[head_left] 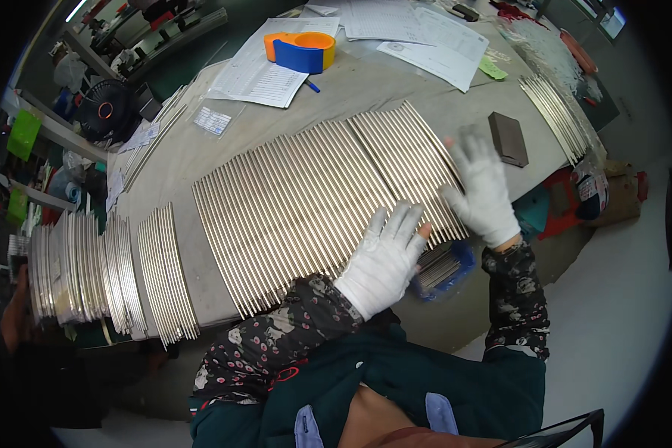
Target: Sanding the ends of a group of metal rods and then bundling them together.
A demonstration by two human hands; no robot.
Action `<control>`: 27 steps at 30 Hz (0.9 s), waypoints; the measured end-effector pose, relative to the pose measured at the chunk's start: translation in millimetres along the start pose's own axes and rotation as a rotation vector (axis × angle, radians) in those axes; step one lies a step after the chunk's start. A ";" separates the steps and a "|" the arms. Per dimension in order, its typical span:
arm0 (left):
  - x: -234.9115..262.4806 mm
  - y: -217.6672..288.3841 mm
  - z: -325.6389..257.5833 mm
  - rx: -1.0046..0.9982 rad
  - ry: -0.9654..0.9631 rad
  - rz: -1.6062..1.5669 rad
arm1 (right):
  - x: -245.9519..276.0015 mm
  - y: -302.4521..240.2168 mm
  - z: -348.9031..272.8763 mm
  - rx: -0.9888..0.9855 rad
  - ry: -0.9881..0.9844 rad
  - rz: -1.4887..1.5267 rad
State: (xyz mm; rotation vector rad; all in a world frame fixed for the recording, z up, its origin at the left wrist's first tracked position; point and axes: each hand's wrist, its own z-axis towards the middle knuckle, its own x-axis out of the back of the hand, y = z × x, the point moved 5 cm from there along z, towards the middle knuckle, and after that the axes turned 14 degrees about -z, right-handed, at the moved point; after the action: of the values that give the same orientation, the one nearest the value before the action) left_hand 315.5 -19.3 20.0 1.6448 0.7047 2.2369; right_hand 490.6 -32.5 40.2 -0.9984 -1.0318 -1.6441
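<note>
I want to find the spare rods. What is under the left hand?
The left hand lies flat on the row of metal rods. Just beyond it a blue tray with more rods shows at the table edge; most of it is covered.

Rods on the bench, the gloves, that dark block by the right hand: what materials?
Rods: metal by the look, likely steel or nickel-plated; bright silvery sheen with long highlights.
Gloves on the left hand and right hand: white knit fabric, probably cotton; matte and soft.
Dark block: flat, matte brown-grey; could be stone, rubber or a magnet, cannot tell.
</note>
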 end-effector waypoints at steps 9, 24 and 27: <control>77.5 -16.7 -68.1 0.139 -0.057 0.133 | -21.6 -12.3 -8.5 0.043 -0.077 -0.029; 93.6 -89.3 -175.8 0.493 0.351 0.034 | 143.5 -118.3 -59.9 0.853 0.410 0.777; 92.8 -101.3 -177.0 0.425 0.477 -0.100 | 184.7 -112.7 -58.8 0.769 0.537 0.848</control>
State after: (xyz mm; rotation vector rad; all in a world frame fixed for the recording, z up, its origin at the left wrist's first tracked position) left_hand 112.2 72.8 -0.2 1.1831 1.4284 2.5524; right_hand 328.3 -113.4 172.1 -0.3327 -0.6273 -0.6392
